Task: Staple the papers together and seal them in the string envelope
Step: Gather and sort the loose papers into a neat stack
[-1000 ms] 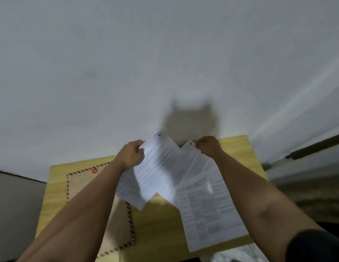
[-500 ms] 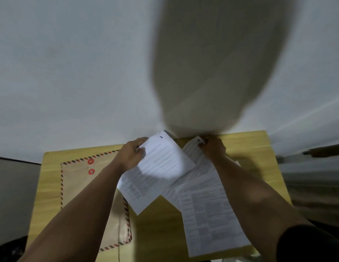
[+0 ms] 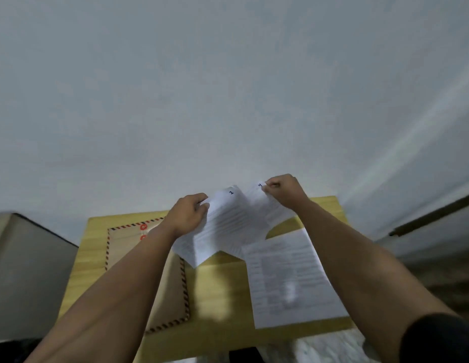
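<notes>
My left hand (image 3: 187,214) grips the top left edge of a printed sheet marked 1 (image 3: 223,229), raised above the table. My right hand (image 3: 283,191) pinches the top corner of a second printed sheet (image 3: 264,205), lifted beside the first and overlapping it. A third printed sheet (image 3: 288,279) lies flat on the wooden table (image 3: 220,292) under my right forearm. A brown string envelope (image 3: 123,244) with a red, dark and white striped border and two red button discs lies at the left, partly under my left arm. No stapler is in view.
A white wall stands right behind the small table. A grey box-like object (image 3: 26,279) sits to the left of the table. A dark rail (image 3: 432,218) runs along the right. Something white and crumpled (image 3: 319,347) lies below the table's front edge.
My right hand has lifted its sheet up off the table, away from the flat sheet below. The left hand's sheet has risen a little too. The large shadow on the wall is gone.
</notes>
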Tool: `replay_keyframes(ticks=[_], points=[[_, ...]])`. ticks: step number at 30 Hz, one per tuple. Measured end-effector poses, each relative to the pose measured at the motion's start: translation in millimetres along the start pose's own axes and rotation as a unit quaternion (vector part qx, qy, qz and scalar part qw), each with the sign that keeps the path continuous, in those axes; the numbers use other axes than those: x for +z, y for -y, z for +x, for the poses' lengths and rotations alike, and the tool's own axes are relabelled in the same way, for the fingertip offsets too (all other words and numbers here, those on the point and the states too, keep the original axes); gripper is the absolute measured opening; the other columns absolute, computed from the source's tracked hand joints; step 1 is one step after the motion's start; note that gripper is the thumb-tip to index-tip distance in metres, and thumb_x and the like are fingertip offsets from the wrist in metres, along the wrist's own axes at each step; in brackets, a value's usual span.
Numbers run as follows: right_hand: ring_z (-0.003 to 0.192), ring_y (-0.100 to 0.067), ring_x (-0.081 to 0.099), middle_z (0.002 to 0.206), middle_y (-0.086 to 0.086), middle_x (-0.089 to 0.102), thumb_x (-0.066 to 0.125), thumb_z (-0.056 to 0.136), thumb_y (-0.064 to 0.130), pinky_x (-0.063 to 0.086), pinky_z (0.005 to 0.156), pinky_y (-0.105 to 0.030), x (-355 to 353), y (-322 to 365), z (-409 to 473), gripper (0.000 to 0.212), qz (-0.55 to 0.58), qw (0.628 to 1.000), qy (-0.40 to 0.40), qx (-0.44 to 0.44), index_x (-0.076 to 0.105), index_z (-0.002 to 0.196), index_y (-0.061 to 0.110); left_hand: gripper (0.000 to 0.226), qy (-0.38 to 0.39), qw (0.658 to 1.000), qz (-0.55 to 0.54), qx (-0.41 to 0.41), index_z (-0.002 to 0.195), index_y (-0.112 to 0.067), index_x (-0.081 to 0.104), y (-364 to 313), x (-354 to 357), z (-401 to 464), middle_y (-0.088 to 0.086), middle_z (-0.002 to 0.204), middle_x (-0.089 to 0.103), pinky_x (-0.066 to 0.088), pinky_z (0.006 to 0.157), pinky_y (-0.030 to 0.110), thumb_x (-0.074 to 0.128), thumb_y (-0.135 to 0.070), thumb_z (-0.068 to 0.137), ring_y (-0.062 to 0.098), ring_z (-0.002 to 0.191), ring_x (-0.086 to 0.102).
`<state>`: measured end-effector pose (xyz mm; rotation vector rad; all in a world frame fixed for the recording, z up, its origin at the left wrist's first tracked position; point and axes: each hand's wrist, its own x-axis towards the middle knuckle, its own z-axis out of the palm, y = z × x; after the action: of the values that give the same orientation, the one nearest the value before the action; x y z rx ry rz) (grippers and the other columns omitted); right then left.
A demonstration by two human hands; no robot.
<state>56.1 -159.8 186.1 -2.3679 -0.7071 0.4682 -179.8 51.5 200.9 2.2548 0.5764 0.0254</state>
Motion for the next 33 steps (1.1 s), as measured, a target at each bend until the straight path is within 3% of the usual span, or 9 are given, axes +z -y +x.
replay_keyframes(ticks=[3,7,11,13,17,21,27,30,33], points=[[0.076,-0.005,0.065,0.081,0.009,0.075,0.077,0.09,0.022,0.051,0.078,-0.028,-24.0,48.3,-33.5,0.008,0.078,0.995,-0.008,-0.055,0.081,0.085,0.017,0.035,-0.044,0.998,0.004,0.04,0.07,-0.02,0.044,-19.7,-22.6,-33.2,-0.001,0.063,0.046,0.033,0.06,0.033,0.051,-0.019,0.104,0.014,0.061,0.041],[0.082,-0.006,0.065,0.095,-0.002,0.079,0.073,0.094,0.022,0.049,0.082,-0.027,-42.2,109.8,-80.3,0.014,0.144,0.986,0.017,-0.088,0.082,0.093,0.011,0.028,-0.09,0.993,-0.009,0.071,0.082,-0.01,0.056,-39.2,-49.6,-69.1,0.004,0.075,0.057,0.037,0.067,0.034,0.05,-0.023,0.105,0.014,0.068,0.047],[0.076,0.003,0.068,0.088,0.012,0.078,0.066,0.098,0.02,0.049,0.069,-0.013,-53.4,157.1,-121.5,0.017,0.174,0.978,0.049,-0.102,0.081,0.094,0.015,0.024,-0.138,0.984,-0.023,0.112,0.104,-0.004,0.066,-55.9,-70.6,-100.4,0.0,0.108,0.066,0.047,0.09,0.038,0.051,-0.023,0.106,0.018,0.099,0.057],[0.07,0.005,0.066,0.083,0.014,0.076,0.063,0.099,0.016,0.046,0.061,-0.009,-57.4,174.2,-138.2,0.018,0.197,0.973,0.057,-0.103,0.08,0.097,0.014,0.027,-0.144,0.982,-0.023,0.122,0.097,-0.006,0.064,-61.3,-78.8,-114.4,-0.001,0.105,0.067,0.046,0.088,0.039,0.05,-0.028,0.104,0.018,0.095,0.056],[0.08,-0.008,0.071,0.096,-0.001,0.079,0.062,0.097,0.016,0.051,0.07,-0.02,-62.1,196.8,-163.3,0.019,0.223,0.966,0.075,-0.108,0.081,0.1,0.012,0.031,-0.153,0.98,-0.023,0.124,0.092,-0.003,0.063,-67.0,-89.1,-131.4,0.011,0.097,0.068,0.05,0.085,0.045,0.049,-0.029,0.102,0.027,0.092,0.061],[0.069,-0.007,0.063,0.086,0.001,0.073,0.062,0.096,0.017,0.047,0.07,-0.026,-64.6,206.2,-176.9,0.02,0.244,0.962,0.075,-0.1,0.078,0.104,0.008,0.028,-0.176,0.977,-0.03,0.119,0.085,-0.003,0.061,-68.1,-94.8,-135.2,0.008,0.093,0.063,0.04,0.073,0.036,0.052,-0.022,0.103,0.023,0.087,0.056],[0.087,-0.009,0.069,0.096,0.006,0.077,0.069,0.094,0.044,0.048,0.086,-0.027,-70.3,197.3,-191.6,0.027,0.244,0.961,0.062,-0.11,0.08,0.098,0.02,0.033,-0.177,0.977,-0.056,0.102,0.08,0.005,0.053,-75.4,-88.6,-127.9,0.017,0.075,0.057,0.036,0.066,0.035,0.051,-0.021,0.1,0.021,0.068,0.046],[0.088,-0.012,0.073,0.096,-0.002,0.079,0.079,0.089,0.027,0.054,0.088,-0.03,-74.0,179.3,-189.5,0.015,0.204,0.97,0.041,-0.129,0.079,0.096,0.014,0.024,-0.187,0.975,-0.065,0.097,0.083,-0.001,0.055,-80.3,-77.9,-120.2,0.008,0.073,0.057,0.039,0.069,0.034,0.052,-0.019,0.099,0.02,0.069,0.048],[0.079,-0.013,0.075,0.09,-0.009,0.079,0.074,0.091,0.008,0.057,0.075,-0.025,-79.9,158.9,-185.2,0.011,0.231,0.967,0.019,-0.111,0.076,0.1,0.003,0.014,-0.194,0.978,-0.016,0.078,0.109,-0.024,0.057,-85.3,-62.8,-110.3,-0.004,0.084,0.061,0.04,0.083,0.038,0.057,-0.023,0.095,0.021,0.089,0.054]])
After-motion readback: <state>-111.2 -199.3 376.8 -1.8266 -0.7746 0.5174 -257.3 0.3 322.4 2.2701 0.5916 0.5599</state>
